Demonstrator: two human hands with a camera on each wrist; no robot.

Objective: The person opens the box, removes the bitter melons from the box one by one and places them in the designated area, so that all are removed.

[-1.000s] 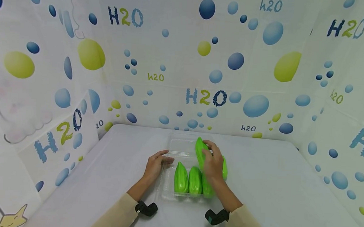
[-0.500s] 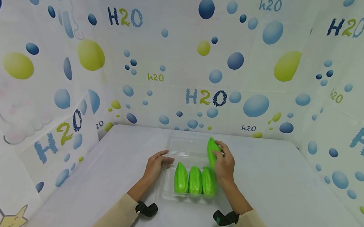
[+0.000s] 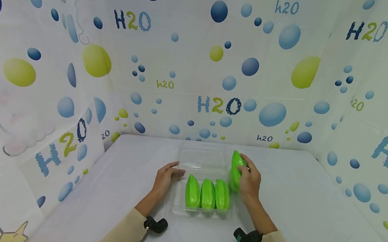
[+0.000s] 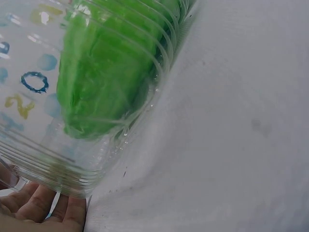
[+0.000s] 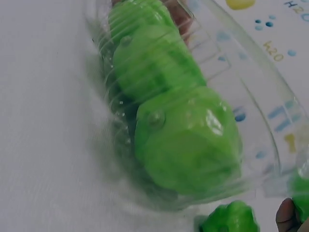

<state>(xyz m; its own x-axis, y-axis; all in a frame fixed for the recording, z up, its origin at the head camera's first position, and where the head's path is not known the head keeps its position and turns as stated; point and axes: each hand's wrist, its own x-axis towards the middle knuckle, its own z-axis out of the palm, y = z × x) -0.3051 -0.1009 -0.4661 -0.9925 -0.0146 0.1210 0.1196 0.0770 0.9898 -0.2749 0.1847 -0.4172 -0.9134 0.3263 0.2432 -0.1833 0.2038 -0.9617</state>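
Observation:
An open clear plastic clamshell box (image 3: 180,203) sits on the table with three green ridged gourds (image 3: 208,194) side by side in it. My left hand (image 3: 164,177) pinches the box's left edge; in the left wrist view its fingers (image 4: 36,203) lie outside the wall. Just right of the box, my right hand (image 3: 250,179) grips another green gourd (image 3: 237,160), pointed end up. In the right wrist view, a separate gourd (image 5: 231,217) lies outside the box, close to a fingertip (image 5: 285,216). Its far part is cut off by the frame.
The box's lid (image 3: 202,155) is folded back, away from me. A white cloth covers the table (image 3: 291,197). Patterned sheets (image 3: 190,63) with bubbles and lettering stand behind and at both sides. A black wrist camera (image 3: 247,237) is strapped to each wrist.
My right hand has moved right with the gripped gourd, from above the box to beside it. The third gourd in the box now shows fully. The left hand has stayed put.

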